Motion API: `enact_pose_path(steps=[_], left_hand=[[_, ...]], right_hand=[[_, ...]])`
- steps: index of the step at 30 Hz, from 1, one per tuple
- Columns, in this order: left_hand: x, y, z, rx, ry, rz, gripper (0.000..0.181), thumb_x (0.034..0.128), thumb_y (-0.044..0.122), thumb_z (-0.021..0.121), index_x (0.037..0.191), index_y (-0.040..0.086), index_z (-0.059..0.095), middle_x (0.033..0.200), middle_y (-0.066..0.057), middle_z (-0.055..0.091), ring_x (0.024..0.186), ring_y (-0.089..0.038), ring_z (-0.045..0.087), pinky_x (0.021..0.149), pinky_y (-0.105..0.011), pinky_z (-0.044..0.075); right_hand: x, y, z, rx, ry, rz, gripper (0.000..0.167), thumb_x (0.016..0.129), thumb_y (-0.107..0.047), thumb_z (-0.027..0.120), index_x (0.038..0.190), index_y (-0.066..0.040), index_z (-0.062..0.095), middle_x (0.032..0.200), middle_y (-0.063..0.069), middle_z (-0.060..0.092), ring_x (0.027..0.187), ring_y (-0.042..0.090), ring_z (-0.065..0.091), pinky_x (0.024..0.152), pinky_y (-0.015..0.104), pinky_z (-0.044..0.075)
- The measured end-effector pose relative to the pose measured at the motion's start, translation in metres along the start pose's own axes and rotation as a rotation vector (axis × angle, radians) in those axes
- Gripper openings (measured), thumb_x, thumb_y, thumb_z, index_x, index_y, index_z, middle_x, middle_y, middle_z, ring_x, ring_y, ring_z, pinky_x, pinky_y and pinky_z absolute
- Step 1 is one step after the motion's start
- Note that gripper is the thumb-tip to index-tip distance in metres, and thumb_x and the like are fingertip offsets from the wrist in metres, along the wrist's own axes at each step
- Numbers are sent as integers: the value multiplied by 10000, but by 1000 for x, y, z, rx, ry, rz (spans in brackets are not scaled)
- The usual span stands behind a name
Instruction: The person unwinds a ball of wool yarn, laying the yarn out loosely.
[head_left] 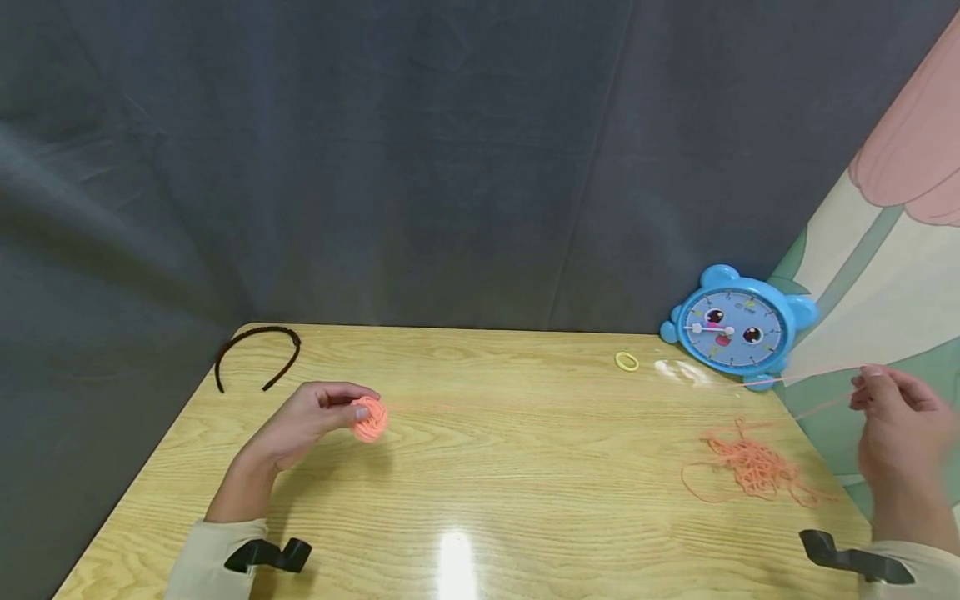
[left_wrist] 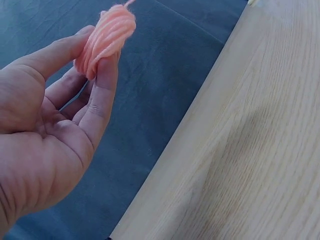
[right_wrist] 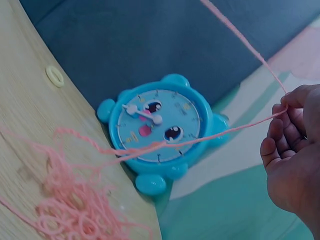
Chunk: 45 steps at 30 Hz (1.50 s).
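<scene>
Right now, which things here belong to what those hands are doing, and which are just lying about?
Part of the work:
ball of yarn, held by the left hand
yarn strand, pinched by the right hand
tangled yarn, heaped on the table

Just lying about, touched by neither hand:
black headband
yellow ring
blue clock

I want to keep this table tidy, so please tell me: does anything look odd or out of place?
Two things: the blue clock at the far right corner of the table looks askew, tilted clockwise, and the loose yarn near the right hand lies tangled, unlike the neatly wound ball in the left hand.
</scene>
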<state>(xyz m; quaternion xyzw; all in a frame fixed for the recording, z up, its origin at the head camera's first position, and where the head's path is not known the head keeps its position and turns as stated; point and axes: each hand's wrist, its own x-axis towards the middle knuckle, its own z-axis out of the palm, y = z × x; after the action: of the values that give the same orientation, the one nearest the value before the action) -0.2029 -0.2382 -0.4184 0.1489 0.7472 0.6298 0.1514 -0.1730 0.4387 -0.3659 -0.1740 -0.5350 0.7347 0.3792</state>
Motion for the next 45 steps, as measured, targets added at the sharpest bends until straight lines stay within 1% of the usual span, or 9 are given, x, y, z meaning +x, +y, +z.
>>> enact_pose_path(steps=[8, 12, 16, 22, 28, 35, 38, 43, 45], left_hand=[[-2, -2, -5, 9, 21, 22, 439, 1016, 166, 673, 1355, -100, 594, 1031, 91, 758, 948, -85, 695, 862, -263, 582], [-3, -1, -7, 8, 42, 14, 442, 1016, 173, 675, 1358, -95, 594, 1038, 87, 755, 962, -87, 700, 866, -269, 590], [-3, -1, -5, 2, 42, 12, 460, 1015, 182, 678, 1363, -104, 584, 1041, 82, 755, 960, -91, 702, 874, -277, 590], [-2, -3, -3, 9, 33, 19, 470, 1017, 188, 675, 1361, -117, 576, 1028, 75, 757, 937, -100, 694, 865, -279, 584], [1, -4, -1, 35, 27, 12, 465, 1007, 203, 692, 1351, -95, 599, 1047, 69, 754, 956, -96, 697, 886, -279, 580], [2, -3, 0, 44, 28, 10, 452, 1001, 207, 701, 1343, -76, 615, 1063, 65, 753, 979, -102, 706, 894, -252, 575], [2, -2, 0, 45, 23, 12, 452, 1008, 206, 691, 1346, -82, 610, 1060, 72, 754, 981, -97, 708, 895, -251, 574], [2, -2, 1, 32, 9, 14, 470, 1013, 195, 683, 1356, -112, 587, 1061, 77, 756, 982, -89, 712, 894, -249, 576], [2, -1, 1, 26, 9, 11, 474, 1012, 192, 684, 1358, -115, 584, 1063, 75, 757, 983, -89, 713, 897, -250, 577]], right_hand=[[3, 4, -18, -54, 26, -26, 129, 1009, -75, 647, 897, -53, 706, 786, -39, 669, 729, 83, 546, 628, 112, 460], [0, 11, -28, -219, 32, 23, 149, 1033, -132, 619, 918, -142, 713, 810, -108, 657, 756, 44, 538, 632, 85, 438], [-4, 26, -41, -467, -71, 98, 148, 1039, -238, 622, 932, -274, 718, 794, -219, 656, 753, -11, 553, 612, 78, 434], [-4, 57, -61, -618, -318, 196, 160, 1028, -320, 641, 930, -294, 765, 772, -239, 690, 721, -10, 603, 598, 144, 494], [-3, 73, -69, -903, -377, 270, 286, 1047, -450, 556, 1107, -242, 743, 799, -352, 597, 737, -61, 564, 616, 222, 541], [-15, 61, -53, -1035, -455, 59, 447, 1064, -377, 516, 1275, -12, 665, 845, -424, 519, 766, -163, 520, 611, 177, 511], [-25, 49, -33, -1046, -462, -69, 384, 1058, -389, 541, 1228, -86, 703, 857, -444, 520, 789, -191, 483, 607, 146, 464], [-50, 29, 12, -859, -490, -163, 134, 1043, -284, 612, 1092, -277, 737, 859, -378, 631, 797, -143, 566, 618, 116, 464], [-62, 26, 31, -779, -516, -207, 121, 1031, -229, 639, 1081, -260, 745, 881, -343, 667, 802, -123, 595, 635, 89, 472]])
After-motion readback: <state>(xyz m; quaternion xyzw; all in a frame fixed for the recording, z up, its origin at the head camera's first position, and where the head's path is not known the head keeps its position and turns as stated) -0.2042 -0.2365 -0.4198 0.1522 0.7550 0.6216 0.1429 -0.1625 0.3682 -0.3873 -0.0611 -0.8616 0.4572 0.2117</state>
